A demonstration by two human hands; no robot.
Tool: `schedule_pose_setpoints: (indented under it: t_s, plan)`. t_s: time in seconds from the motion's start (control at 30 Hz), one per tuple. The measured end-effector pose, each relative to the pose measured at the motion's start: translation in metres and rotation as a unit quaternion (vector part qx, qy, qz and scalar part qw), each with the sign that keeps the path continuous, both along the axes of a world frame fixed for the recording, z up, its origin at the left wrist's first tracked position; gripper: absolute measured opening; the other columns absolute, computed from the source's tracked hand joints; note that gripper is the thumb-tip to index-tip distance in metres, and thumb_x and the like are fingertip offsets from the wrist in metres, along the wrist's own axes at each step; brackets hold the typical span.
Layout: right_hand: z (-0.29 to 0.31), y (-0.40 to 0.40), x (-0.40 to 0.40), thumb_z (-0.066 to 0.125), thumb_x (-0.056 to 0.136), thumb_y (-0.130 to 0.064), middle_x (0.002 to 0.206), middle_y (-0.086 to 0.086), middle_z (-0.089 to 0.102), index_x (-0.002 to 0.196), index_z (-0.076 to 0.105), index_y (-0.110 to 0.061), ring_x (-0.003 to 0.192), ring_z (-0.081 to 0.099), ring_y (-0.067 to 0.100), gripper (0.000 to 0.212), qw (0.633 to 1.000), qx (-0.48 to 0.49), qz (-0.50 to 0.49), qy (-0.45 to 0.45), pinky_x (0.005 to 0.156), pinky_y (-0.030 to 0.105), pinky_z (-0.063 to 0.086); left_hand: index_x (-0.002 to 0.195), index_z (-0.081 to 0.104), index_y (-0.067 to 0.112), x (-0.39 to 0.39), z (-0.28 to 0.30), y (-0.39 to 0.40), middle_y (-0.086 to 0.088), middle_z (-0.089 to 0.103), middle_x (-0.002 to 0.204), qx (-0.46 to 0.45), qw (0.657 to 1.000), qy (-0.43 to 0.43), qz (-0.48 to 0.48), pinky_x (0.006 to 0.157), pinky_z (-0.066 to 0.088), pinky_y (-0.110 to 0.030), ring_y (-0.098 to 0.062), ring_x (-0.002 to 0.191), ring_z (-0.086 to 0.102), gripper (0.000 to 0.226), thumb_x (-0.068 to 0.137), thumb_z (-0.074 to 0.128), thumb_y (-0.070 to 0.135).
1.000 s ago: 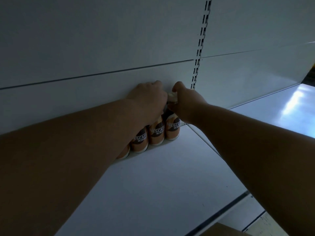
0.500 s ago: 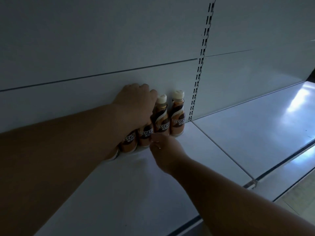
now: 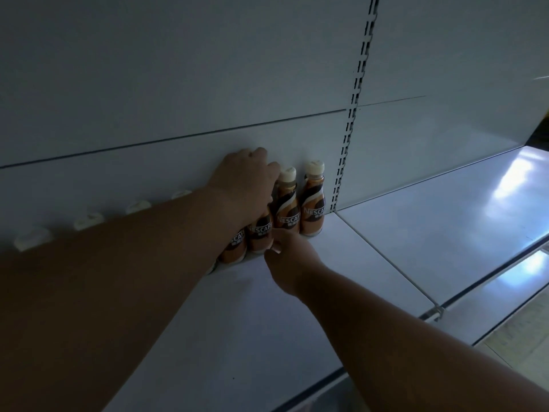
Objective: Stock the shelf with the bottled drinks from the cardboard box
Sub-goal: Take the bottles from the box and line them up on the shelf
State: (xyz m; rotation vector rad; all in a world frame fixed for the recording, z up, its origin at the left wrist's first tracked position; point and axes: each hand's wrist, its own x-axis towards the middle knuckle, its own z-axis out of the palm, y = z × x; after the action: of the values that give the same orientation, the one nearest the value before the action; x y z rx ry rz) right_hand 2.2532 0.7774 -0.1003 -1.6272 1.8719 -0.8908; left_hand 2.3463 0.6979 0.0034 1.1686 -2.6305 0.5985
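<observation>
A row of brown-and-orange Nescafe bottles with cream caps stands against the back wall of the white shelf (image 3: pixel 208 322). The rightmost bottle (image 3: pixel 313 209) and the bottle beside it (image 3: pixel 287 209) stand free and upright. My left hand (image 3: pixel 246 179) lies over the top of the third bottle (image 3: pixel 261 233), fingers curled around its cap. Another bottle (image 3: pixel 234 248) shows under my left wrist. My right hand (image 3: pixel 285 257) is low in front of the row, fingertips touching the bottles' bases and holding nothing. More caps (image 3: pixel 89 220) peek out above my left forearm. The cardboard box is out of view.
A slotted upright rail (image 3: pixel 353 114) splits the back wall just right of the bottles. Beyond it a second white shelf board (image 3: pixel 445 233) reflects light. The shelf's front edge (image 3: pixel 430 312) runs along the lower right, with pale floor (image 3: pixel 520 331) below.
My right hand has come off the rightmost bottle's cap and dropped to the base of the row. My left hand has stayed on the bottle tops.
</observation>
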Motion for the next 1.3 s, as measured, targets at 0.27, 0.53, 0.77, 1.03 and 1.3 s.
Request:
schedule_pose_setpoints:
  t_s: [0.27, 0.53, 0.77, 1.03, 1.3]
  plan:
    - [0.047, 0.049, -0.005, 0.052, 0.092, -0.018, 0.092, -0.001, 0.062, 0.1, 0.063, -0.017, 0.085, 0.056, 0.015, 0.014, 0.997, -0.032, 0.003, 0.074, 0.065, 0.021, 0.04, 0.119, 0.056, 0.015, 0.016, 0.022, 0.012, -0.013, 0.056, 0.112, 0.132, 0.99, 0.049, 0.012, 0.081, 0.048, -0.042, -0.032, 0.096, 0.055, 0.03, 0.089, 0.057, 0.021]
    - [0.039, 0.061, 0.001, 0.056, 0.091, -0.022, 0.084, -0.007, 0.054, 0.096, 0.059, -0.022, 0.089, 0.057, 0.017, 0.006, 0.996, -0.026, 0.023, 0.084, 0.062, 0.021, 0.037, 0.113, 0.062, 0.01, 0.002, 0.016, 0.007, -0.014, 0.054, 0.113, 0.13, 0.989, 0.047, 0.051, 0.083, 0.045, -0.038, -0.031, 0.099, 0.055, 0.03, 0.084, 0.065, 0.015]
    - [0.035, 0.058, -0.003, 0.055, 0.09, -0.021, 0.078, -0.008, 0.051, 0.091, 0.054, -0.023, 0.079, 0.051, 0.015, 0.003, 0.997, -0.039, 0.011, 0.071, 0.06, 0.022, 0.036, 0.115, 0.064, 0.009, -0.002, 0.015, 0.0, -0.016, 0.057, 0.116, 0.107, 0.992, 0.034, 0.06, 0.083, 0.047, -0.038, -0.032, 0.102, 0.057, 0.034, 0.084, 0.068, 0.021]
    - [0.039, 0.058, -0.002, 0.056, 0.09, -0.022, 0.073, -0.017, 0.046, 0.097, 0.062, -0.018, 0.067, 0.047, 0.004, 0.01, 0.996, -0.067, 0.0, 0.061, 0.055, 0.014, 0.031, 0.116, 0.057, 0.012, 0.004, 0.01, 0.004, -0.015, 0.048, 0.115, 0.082, 0.995, 0.033, 0.05, 0.078, 0.045, -0.04, -0.034, 0.099, 0.054, 0.034, 0.085, 0.064, 0.023]
    - [0.047, 0.089, 0.006, 0.059, 0.089, -0.028, 0.1, -0.003, 0.056, 0.12, 0.057, -0.017, 0.095, 0.055, 0.018, 0.033, 0.996, -0.051, -0.067, 0.043, 0.075, 0.025, 0.038, 0.117, 0.045, 0.011, 0.032, -0.013, 0.044, -0.015, 0.047, 0.11, -0.018, 0.999, 0.041, 0.004, 0.073, 0.036, -0.038, -0.031, 0.095, 0.049, 0.037, 0.085, 0.059, 0.022]
